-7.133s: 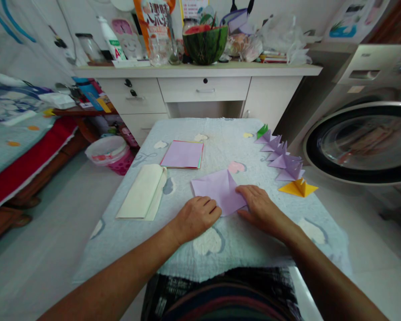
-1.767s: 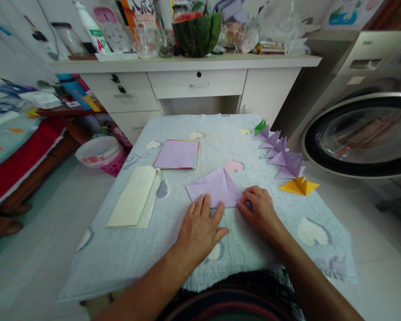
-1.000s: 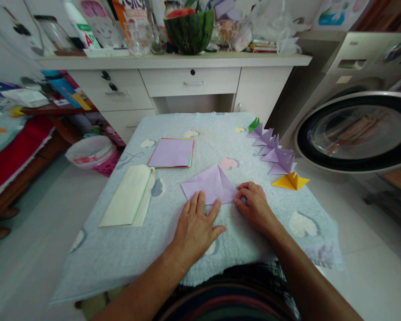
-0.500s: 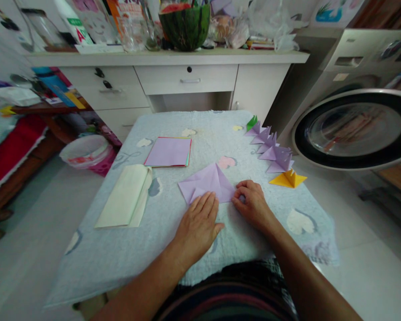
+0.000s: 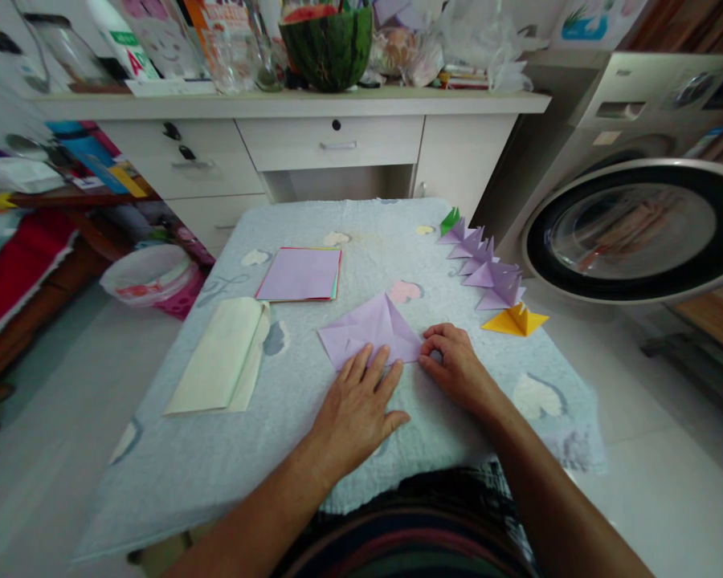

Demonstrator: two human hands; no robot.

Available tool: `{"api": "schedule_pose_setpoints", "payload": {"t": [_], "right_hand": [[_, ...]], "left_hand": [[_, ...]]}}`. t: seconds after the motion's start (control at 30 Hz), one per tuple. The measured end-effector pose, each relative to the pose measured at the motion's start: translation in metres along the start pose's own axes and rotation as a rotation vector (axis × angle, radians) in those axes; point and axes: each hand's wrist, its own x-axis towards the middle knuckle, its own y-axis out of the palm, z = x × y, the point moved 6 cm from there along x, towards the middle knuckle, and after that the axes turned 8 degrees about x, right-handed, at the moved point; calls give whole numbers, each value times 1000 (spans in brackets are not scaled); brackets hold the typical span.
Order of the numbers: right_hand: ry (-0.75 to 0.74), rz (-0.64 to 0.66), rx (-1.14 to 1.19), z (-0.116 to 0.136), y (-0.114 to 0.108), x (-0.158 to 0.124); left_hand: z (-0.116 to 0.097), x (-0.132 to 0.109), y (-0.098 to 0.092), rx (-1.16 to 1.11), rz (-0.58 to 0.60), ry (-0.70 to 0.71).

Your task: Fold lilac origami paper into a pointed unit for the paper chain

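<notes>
A partly folded sheet of purple origami paper [image 5: 377, 325] lies on the cloth-covered table, with creases running down from its top point. My left hand [image 5: 360, 401] rests flat on its lower edge, fingers spread. At the paper's right corner, my right hand [image 5: 455, 361] pinches with thumb and forefinger. Beyond it to the right runs a row of folded paper pieces: a green one [image 5: 450, 220], several purple ones [image 5: 480, 257] and a yellow one [image 5: 516, 319]. A stack of square coloured paper [image 5: 300, 274], purple on top, lies behind to the left.
A folded pale green cloth or paper [image 5: 214, 357] lies on the table's left side. Behind the table stands a white cabinet [image 5: 331, 144] with a cut watermelon [image 5: 328, 48] on top. A washing machine [image 5: 627, 233] with its door open is at the right, a pink bin [image 5: 184, 293] at the left.
My left hand's fingers have spread apart, and the hand has shifted slightly along the paper's lower edge. My right hand stays at the corner. The whole view has moved a little.
</notes>
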Motion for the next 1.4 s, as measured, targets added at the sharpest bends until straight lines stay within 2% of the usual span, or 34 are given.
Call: {"api": "schedule_pose_setpoints", "payload": {"t": [0.77, 1.07, 1.4], "right_hand": [[28, -59, -63, -1, 4, 2], [11, -96, -77, -2, 5, 1], [82, -109, -124, -2, 1, -2]], "left_hand": [[0, 0, 4, -4, 27, -36], [-4, 4, -2, -20, 19, -74], [-8, 6, -3, 1, 0, -104]]}}
